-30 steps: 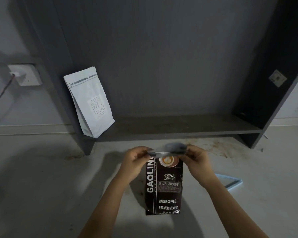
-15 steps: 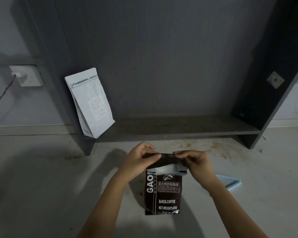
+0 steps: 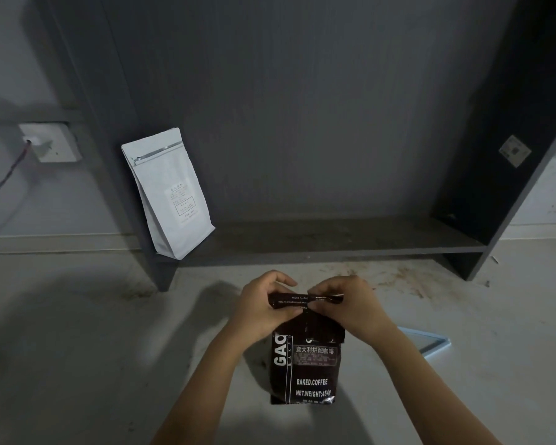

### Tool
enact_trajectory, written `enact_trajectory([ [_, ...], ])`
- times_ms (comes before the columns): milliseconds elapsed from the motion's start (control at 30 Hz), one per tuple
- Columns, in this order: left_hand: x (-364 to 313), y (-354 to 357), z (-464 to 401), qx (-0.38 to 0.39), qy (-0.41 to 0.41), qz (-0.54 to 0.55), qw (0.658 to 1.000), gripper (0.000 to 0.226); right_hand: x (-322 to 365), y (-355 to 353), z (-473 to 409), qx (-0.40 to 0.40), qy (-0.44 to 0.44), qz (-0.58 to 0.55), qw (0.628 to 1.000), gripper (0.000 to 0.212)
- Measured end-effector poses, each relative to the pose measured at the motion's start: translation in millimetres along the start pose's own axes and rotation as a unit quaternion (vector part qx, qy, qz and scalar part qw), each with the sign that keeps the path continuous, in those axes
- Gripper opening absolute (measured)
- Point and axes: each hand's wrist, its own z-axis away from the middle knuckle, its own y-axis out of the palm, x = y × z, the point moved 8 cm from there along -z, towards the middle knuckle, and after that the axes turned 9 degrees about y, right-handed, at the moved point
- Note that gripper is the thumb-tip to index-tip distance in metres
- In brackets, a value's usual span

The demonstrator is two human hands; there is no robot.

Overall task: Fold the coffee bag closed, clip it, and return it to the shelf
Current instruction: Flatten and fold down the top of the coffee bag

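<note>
A dark brown coffee bag (image 3: 305,370) with white lettering stands upright on the pale floor in front of me. Its top is rolled down into a narrow band. My left hand (image 3: 264,308) pinches the left end of that band and my right hand (image 3: 347,306) pinches the right end, thumbs toward me. A pale blue clip (image 3: 430,343) lies flat on the floor just right of my right wrist, partly hidden by my forearm. The dark grey shelf (image 3: 334,242) runs low across the view behind the bag.
A white coffee pouch (image 3: 169,194) leans against the shelf's left upright. A wall socket (image 3: 50,142) with a red cable sits to the left. Brown stains mark the floor before the shelf's right end. The shelf's right side panel (image 3: 507,155) rises steeply.
The bag's open top has been folded down toward me twice, so the bag stands shorter and the cup picture is covered. Both hands have stayed on the top edge.
</note>
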Motion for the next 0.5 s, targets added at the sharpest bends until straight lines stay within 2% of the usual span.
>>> enact_trajectory([
  [100,0,1,1,-0.006,0.003,0.004,1.0,0.032,-1,0,2,-0.031,0.008,-0.012,0.999,0.021],
  [233,-1,6,2,0.006,0.017,0.018,1.0,0.012,0,-1,5,-0.064,0.002,-0.004,0.998,0.032],
  [367,2,7,6,-0.03,0.021,0.048,0.998,0.013,0,-2,7,-0.064,-0.01,-0.02,0.998,0.033],
  [500,10,5,8,-0.091,0.008,0.011,0.996,0.03,2,2,8,-0.059,-0.019,-0.01,0.998,0.027],
])
